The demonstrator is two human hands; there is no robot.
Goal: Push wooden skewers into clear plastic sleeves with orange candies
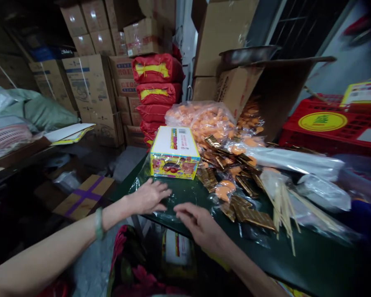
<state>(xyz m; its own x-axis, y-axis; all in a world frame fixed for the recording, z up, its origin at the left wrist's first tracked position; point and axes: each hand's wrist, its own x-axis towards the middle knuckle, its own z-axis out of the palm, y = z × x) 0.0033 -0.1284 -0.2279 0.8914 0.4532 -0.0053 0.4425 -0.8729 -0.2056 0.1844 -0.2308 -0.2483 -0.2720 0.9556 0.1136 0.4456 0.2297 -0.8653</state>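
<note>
My left hand (150, 196) is stretched over the near edge of a dark green table (315, 258), its fingers spread on or just above clear plastic film (181, 194). Just beyond it sits a printed yellow-and-white cardboard box (174, 150), with clear film showing beside and in front of it. To the right, my right hand (198, 222) hovers at the table edge with thumb and fingers apart; nothing shows in it. Gold foil-wrapped packets (253, 216) and orange round pieces (225, 190) lie beyond that hand.
Thin pale sticks (282, 206) and a white plastic roll (290, 159) lie on the right. Behind are a bag of orange pieces (200, 117), stacked red packages (157, 93) and a red crate (324, 119). Below left is a carton with purple tape (85, 196).
</note>
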